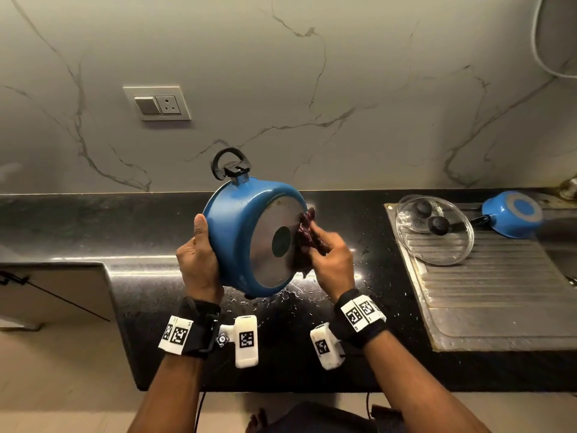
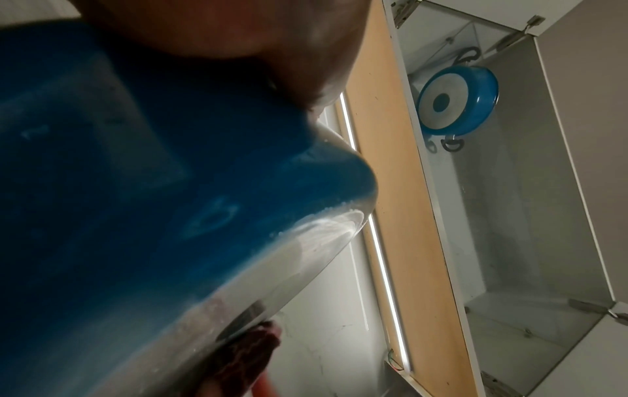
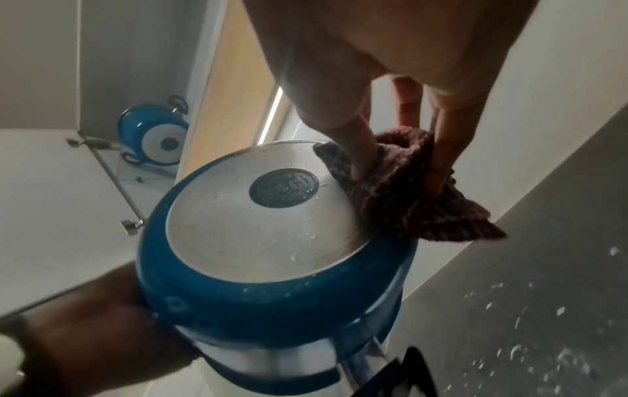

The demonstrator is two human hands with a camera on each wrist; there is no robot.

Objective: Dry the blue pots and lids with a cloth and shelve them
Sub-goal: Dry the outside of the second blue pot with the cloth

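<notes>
I hold a blue pot (image 1: pixel 237 220) tilted on its side above the black counter, its silver base (image 1: pixel 274 242) facing me and one black loop handle (image 1: pixel 230 165) pointing up. My left hand (image 1: pixel 199 254) grips the pot's left wall, thumb up along the side. My right hand (image 1: pixel 327 251) pinches a dark red cloth (image 1: pixel 307 232) against the right edge of the base. In the right wrist view the cloth (image 3: pixel 404 193) sits at the base rim (image 3: pixel 339 236), with water drops on the base. The left wrist view is mostly filled by the pot's blue wall (image 2: pixel 152 201).
Two glass lids (image 1: pixel 434 229) and a small blue saucepan (image 1: pixel 512 218), upside down, lie on the steel drainboard (image 1: pixel 499 295) at the right. Another blue pot (image 2: pixel 457 103) sits in the open white overhead cabinet (image 2: pixel 509 215). Water drops speckle the counter (image 1: pixel 374 295). A wall socket (image 1: pixel 157 103) is behind.
</notes>
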